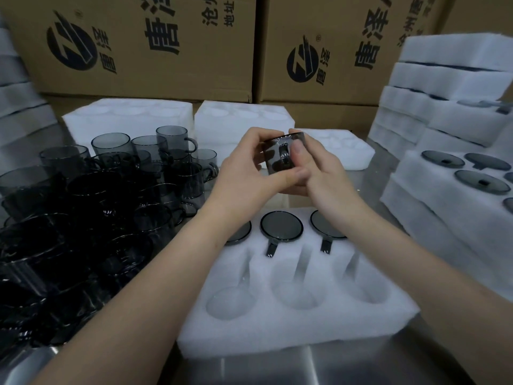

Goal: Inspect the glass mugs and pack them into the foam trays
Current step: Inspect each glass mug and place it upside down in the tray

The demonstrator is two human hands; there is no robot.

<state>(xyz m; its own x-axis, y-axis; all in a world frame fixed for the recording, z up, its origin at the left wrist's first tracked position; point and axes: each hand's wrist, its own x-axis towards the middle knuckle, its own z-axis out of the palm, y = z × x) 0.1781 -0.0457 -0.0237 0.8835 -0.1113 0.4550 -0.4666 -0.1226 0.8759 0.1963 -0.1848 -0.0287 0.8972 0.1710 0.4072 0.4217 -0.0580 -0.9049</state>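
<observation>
Above the white foam tray (291, 318), whose far row holds three packed mugs (281, 225), the left hand (244, 165) and right hand (322, 176) both curl their fingers around one smoky grey glass mug (280, 158). Behind the tray, brown cardboard boxes (133, 65) carry the black print "唐泽".

Both bare forearms come in from below, the left from 7 o'clock and the right from 4 o'clock, and they meet around the middle. Left hand (244, 165) and right hand (322, 170) are both curled round one mug (273, 159), with the right thumb flat on its near side.
</observation>
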